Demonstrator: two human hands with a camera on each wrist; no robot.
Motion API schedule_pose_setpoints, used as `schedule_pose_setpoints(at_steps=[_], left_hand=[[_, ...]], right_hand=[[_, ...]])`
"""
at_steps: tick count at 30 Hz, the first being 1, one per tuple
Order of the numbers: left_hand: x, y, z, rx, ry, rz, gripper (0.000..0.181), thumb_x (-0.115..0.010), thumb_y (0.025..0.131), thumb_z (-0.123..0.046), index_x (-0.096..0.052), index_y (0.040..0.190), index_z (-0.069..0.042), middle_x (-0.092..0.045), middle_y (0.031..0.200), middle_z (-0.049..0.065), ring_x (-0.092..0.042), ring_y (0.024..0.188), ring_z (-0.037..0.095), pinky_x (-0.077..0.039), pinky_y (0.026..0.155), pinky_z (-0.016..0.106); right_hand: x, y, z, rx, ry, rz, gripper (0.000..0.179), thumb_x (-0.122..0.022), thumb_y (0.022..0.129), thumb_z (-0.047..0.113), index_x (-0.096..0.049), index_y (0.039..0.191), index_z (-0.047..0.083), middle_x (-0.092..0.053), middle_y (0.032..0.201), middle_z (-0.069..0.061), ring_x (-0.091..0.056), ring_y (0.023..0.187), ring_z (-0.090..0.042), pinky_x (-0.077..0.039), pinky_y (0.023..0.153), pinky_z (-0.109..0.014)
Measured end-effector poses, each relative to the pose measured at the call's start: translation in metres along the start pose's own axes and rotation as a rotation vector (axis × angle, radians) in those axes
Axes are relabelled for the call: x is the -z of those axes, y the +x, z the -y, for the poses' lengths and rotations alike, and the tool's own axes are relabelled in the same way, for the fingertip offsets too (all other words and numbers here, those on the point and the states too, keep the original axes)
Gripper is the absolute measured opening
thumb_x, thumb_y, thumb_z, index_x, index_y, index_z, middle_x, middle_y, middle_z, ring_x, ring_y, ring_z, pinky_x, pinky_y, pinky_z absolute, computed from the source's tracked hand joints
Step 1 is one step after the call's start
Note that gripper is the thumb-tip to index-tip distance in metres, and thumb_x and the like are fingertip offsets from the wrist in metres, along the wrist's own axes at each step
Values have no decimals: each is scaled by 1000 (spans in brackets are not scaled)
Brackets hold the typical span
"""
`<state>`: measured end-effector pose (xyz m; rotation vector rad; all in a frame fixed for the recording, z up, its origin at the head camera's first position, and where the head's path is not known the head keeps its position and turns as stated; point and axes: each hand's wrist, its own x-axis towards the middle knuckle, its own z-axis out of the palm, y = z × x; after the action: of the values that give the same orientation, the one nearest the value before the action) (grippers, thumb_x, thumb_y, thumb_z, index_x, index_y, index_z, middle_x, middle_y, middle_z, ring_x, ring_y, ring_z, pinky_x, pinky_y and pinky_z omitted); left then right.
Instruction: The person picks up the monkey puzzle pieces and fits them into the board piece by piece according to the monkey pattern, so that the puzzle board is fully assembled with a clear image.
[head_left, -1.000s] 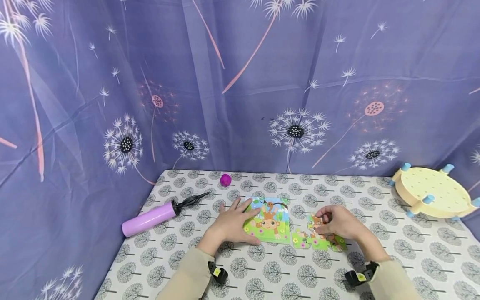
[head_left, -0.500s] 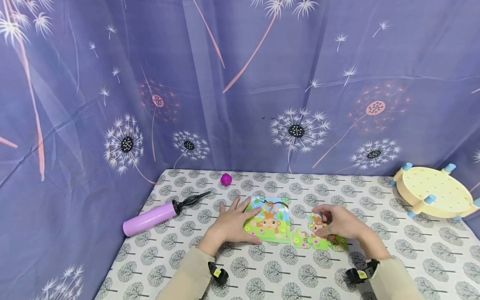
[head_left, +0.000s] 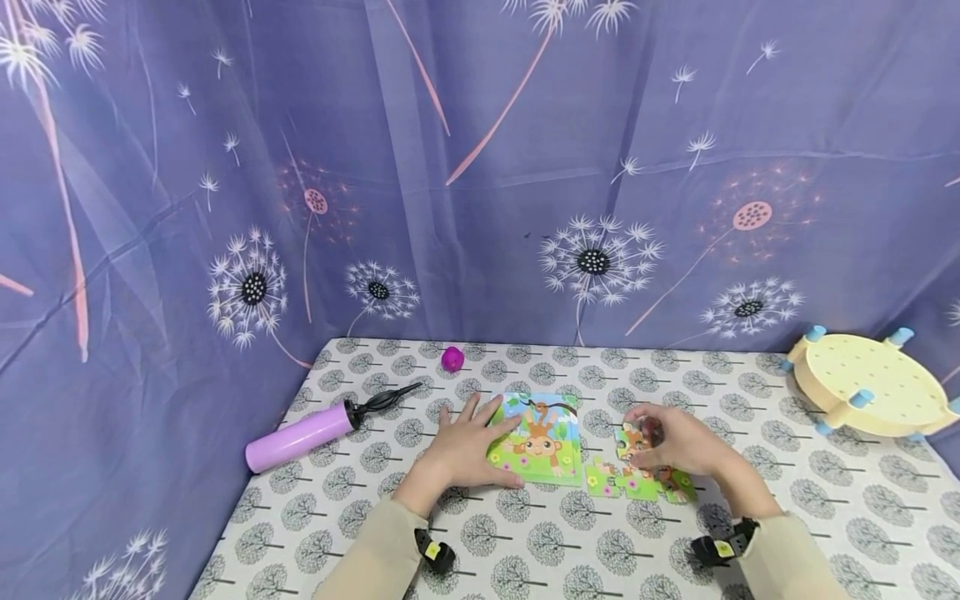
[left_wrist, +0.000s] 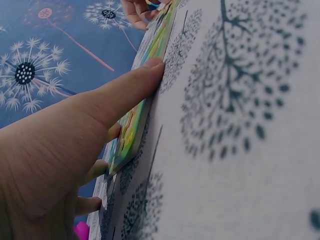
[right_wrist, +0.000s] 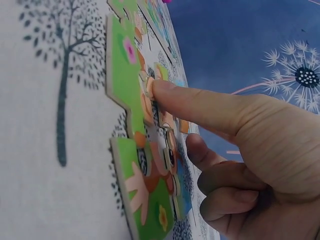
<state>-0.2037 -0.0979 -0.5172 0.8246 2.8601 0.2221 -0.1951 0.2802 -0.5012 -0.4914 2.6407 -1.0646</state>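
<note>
In the head view my left hand (head_left: 467,446) lies spread at the left side of a square monkey picture puzzle (head_left: 543,450). The left wrist view shows its thumb along the near edge of the puzzle board (left_wrist: 131,137). To the right, my right hand (head_left: 678,442) pinches a small puzzle piece (head_left: 627,438) between thumb and forefinger, over a group of loose pieces. Seen from the right wrist, the thumb (right_wrist: 172,95) touches the piece while the other fingers curl beneath. Green-edged pieces (right_wrist: 122,70) lie partly joined; the forefinger's contact is hidden there.
A purple hand pump (head_left: 300,440) with a black nozzle lies at the left. Near the back edge sits a small magenta object (head_left: 452,359). A pale yellow oval item with blue-tipped legs (head_left: 870,383) stands at the right. Patterned cloth (head_left: 555,542) covers the table.
My right fingertips shift very slightly at the puzzle piece, the forefinger lifting a little away. The left hand stays in place on the board.
</note>
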Motion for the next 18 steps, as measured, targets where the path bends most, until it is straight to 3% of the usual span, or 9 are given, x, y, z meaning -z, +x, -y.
schedule_pose_setpoints(at_steps=[6,11,18], left_hand=[[-4,-3,2,-9,16,-19,104,-54,76,-93,-32,163,-41,-16,173,0,-12,156,45,-12,109,84],[-3,-5,1,-19,23,-22,101,-55,78,-90,-33,163,-40,-16,173,1,-13,155,46,-14,109,84],[-2,-6,0,-22,1,-19,100,-56,79,-89,-32,163,-39,-16,173,1,-10,156,45,-13,109,85]], right_hand=[[-1,-4,-1,50,21,-14,51,-85,86,21,-62,130,9,-62,93,-4,-60,71,-17,-54,64,-30],[-1,-5,-6,54,61,-36,39,-75,96,17,-63,131,6,-65,91,-4,-63,69,-19,-57,58,-30],[-1,-3,-6,-3,128,-101,29,-77,95,21,-70,119,5,-69,91,-5,-62,68,-20,-54,51,-29]])
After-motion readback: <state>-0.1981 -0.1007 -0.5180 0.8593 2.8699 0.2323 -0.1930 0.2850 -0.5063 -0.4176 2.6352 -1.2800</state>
